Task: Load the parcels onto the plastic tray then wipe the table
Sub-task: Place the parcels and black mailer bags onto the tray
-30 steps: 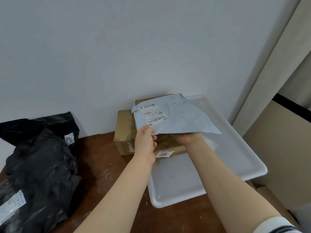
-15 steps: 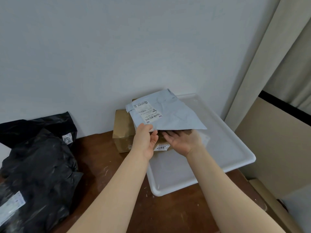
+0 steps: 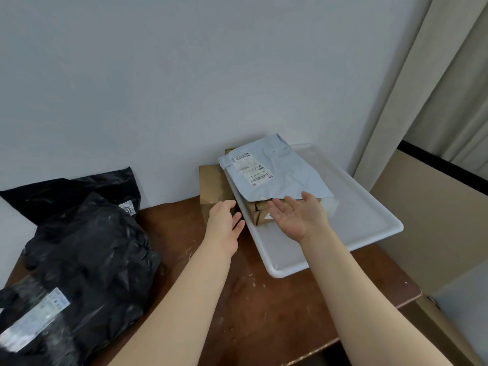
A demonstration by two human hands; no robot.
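I see a dark brown wooden table (image 3: 237, 299), scuffed with pale flecks, pushed against a plain pale wall (image 3: 184, 75). A beige curtain (image 3: 435, 101) hangs at the right, with a tan cardboard panel (image 3: 435, 220) standing beyond the table's right edge.

The shallow white plastic tray (image 3: 369, 220) lies angled at the table's far right, its back end close to the wall. In its far left part sits a taped brown cardboard box (image 3: 260, 213), and a crumpled grey plastic mailer bag (image 3: 290, 175) with a white label rests on top of it. A second plain brown cardboard box (image 3: 214, 186) stands on the table just beside the tray's left rim, against the wall. Two black plastic parcel bags (image 3: 87, 254) are heaped on the table's left side, well apart from the tray.

My left hand (image 3: 224, 220) is loose and holds nothing, beside the second box. My right hand (image 3: 298, 215) is palm up with straight fingers, holding nothing, over the tray just in front of the taped box.

The near half of the tray is bare, as is the wood between the black bags and the tray's rim.
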